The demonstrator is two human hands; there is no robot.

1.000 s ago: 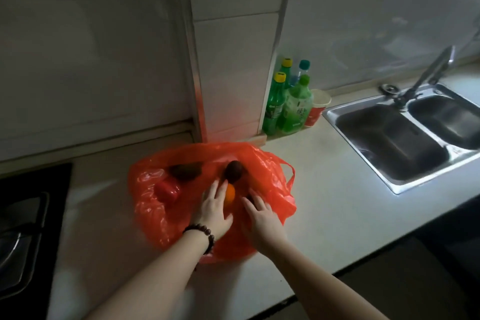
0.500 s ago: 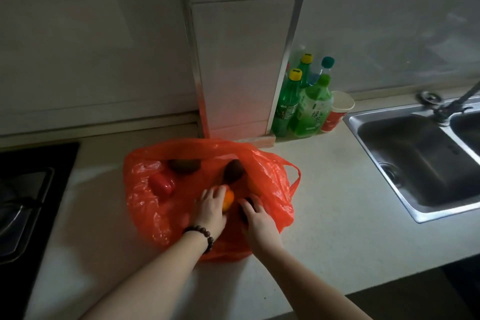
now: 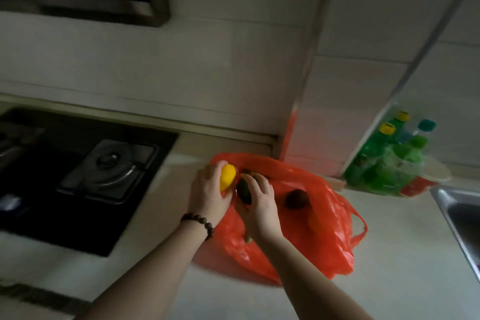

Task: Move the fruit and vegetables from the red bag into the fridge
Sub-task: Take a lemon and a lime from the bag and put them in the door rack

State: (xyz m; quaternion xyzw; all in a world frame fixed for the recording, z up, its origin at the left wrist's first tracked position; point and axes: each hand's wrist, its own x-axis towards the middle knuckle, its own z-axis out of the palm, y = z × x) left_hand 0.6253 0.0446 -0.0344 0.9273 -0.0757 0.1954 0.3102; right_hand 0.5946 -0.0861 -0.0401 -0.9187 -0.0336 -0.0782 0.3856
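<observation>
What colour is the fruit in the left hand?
Bright yellow; the left hand grips the fruit above the red bag, seen in the head view.

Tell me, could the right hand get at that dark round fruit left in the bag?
Probably yes. The dark fruit lies uncovered in the open red bag, just right of the right hand. But that hand already holds a green vegetable, so it lacks a free grip.

Views: 1, head-worn, so we have no second view and no overlap.
Position: above the counter (image 3: 405, 254), close in over both forearms.
Facing: forward and down, tilted toward the wall corner.
Frame left: hob (image 3: 85, 171).
Frame right: sink (image 3: 457, 213) edge.
Centre: red bag (image 3: 319, 218).
Sharpness: blurred throughout.
</observation>
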